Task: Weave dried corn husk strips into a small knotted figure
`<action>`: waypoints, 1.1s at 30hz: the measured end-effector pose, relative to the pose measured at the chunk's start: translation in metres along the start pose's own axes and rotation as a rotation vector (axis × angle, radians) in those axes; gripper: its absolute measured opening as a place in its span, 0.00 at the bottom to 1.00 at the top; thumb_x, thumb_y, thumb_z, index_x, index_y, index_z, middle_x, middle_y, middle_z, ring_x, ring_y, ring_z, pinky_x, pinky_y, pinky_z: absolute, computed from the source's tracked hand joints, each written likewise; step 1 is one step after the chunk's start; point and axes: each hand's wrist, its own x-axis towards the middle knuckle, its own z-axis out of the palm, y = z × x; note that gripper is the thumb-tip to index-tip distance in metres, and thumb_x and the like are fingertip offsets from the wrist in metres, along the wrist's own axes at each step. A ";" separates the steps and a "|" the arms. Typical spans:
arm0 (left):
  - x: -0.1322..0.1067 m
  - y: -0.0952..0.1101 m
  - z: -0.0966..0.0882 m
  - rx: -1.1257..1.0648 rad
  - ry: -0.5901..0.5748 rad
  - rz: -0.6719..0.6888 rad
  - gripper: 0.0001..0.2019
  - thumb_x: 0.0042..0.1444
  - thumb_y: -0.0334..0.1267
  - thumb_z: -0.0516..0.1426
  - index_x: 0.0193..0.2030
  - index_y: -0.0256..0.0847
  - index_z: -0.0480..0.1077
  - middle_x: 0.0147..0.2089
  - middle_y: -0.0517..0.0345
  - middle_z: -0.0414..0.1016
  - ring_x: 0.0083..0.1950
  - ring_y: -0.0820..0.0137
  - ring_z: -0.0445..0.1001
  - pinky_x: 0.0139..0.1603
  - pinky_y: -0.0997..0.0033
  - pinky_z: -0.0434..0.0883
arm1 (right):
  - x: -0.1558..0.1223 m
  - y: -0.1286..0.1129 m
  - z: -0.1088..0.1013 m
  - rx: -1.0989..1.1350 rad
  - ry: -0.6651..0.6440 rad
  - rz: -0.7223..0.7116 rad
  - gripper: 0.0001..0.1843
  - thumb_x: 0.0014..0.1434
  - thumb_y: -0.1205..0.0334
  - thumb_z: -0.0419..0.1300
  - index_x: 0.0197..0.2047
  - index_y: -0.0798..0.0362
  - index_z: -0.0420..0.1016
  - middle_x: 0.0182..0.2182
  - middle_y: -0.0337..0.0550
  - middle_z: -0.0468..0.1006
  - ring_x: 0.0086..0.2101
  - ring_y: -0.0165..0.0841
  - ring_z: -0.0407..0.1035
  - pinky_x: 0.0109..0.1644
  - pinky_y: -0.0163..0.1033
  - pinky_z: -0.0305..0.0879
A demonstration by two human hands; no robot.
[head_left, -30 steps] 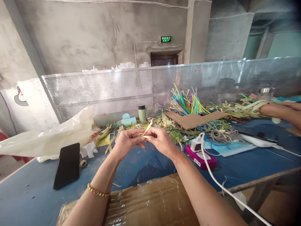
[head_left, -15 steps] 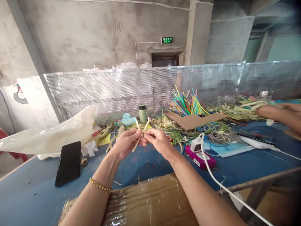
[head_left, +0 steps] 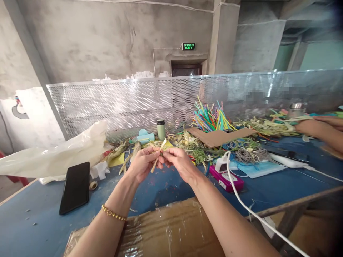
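Above the blue table, my left hand and my right hand meet with thumbs and fingers pinched together. Between them they hold a thin, pale strip of dried plant fibre. One light end stands up above the fingertips, and a tan end slants down below the left fingers. Fingers hide the middle of the strip, so I cannot see how it is folded there. Behind my hands lies loose dried plant fibre, with a green bottle standing among it.
A black phone lies left on the blue table. Cardboard is under my forearms. At right are a magenta power strip, a white cable, a blue mask and coloured stems. Another person's arm reaches in.
Two pale ends stood apart in a V above my fingers; now they are drawn together into one upright end. Both hands stay pinched close together. The view has shifted slightly.
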 end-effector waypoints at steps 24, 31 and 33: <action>-0.002 -0.001 0.002 0.263 0.014 0.009 0.12 0.51 0.42 0.68 0.39 0.36 0.82 0.38 0.48 0.82 0.37 0.68 0.75 0.33 0.73 0.63 | 0.002 -0.009 -0.003 0.643 0.098 0.129 0.11 0.46 0.61 0.73 0.31 0.55 0.78 0.24 0.35 0.71 0.24 0.25 0.59 0.29 0.35 0.58; -0.004 -0.005 0.017 0.239 0.042 0.228 0.14 0.55 0.47 0.66 0.31 0.37 0.80 0.29 0.57 0.75 0.32 0.71 0.69 0.37 0.69 0.66 | 0.002 -0.003 0.005 0.604 0.065 0.076 0.14 0.44 0.59 0.75 0.29 0.55 0.77 0.24 0.35 0.71 0.26 0.26 0.61 0.31 0.35 0.56; -0.003 -0.006 0.019 0.162 0.072 0.240 0.13 0.53 0.46 0.67 0.38 0.37 0.82 0.30 0.56 0.77 0.31 0.70 0.69 0.37 0.68 0.67 | 0.001 -0.004 0.007 0.585 0.063 0.075 0.15 0.44 0.58 0.75 0.27 0.54 0.75 0.24 0.35 0.70 0.26 0.26 0.60 0.31 0.36 0.55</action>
